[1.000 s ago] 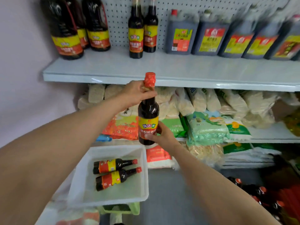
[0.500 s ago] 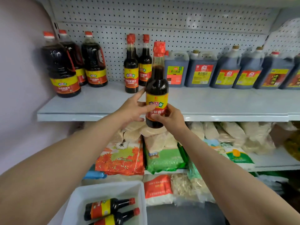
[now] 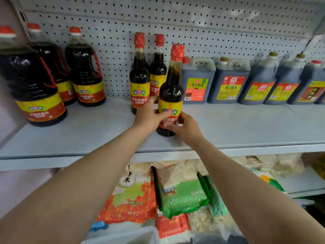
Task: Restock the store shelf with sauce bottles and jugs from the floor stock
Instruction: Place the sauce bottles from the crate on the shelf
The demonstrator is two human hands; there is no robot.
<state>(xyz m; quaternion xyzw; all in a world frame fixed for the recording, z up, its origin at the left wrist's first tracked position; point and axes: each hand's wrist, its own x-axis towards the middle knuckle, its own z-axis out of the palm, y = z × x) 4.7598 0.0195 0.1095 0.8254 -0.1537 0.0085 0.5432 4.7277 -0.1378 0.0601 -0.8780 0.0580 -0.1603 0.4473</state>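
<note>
A dark sauce bottle (image 3: 171, 88) with a red cap and a yellow-red label stands on the grey shelf (image 3: 237, 127), leaning slightly right. My left hand (image 3: 148, 115) grips its left side at the label. My right hand (image 3: 184, 126) holds its lower right side near the base. Two matching sauce bottles (image 3: 139, 74) stand just behind it to the left, against the pegboard.
Three big round jugs (image 3: 33, 85) with red caps fill the shelf's left end. Several square dark jugs (image 3: 228, 81) line the back right. Bags of rice and noodles (image 3: 179, 191) fill the lower shelf. A white bin's rim (image 3: 123, 236) shows at the bottom.
Both hands carried the bottle up from in front of the lower shelf and onto the upper shelf. The left hand slid from the neck down to the label. The view rose.
</note>
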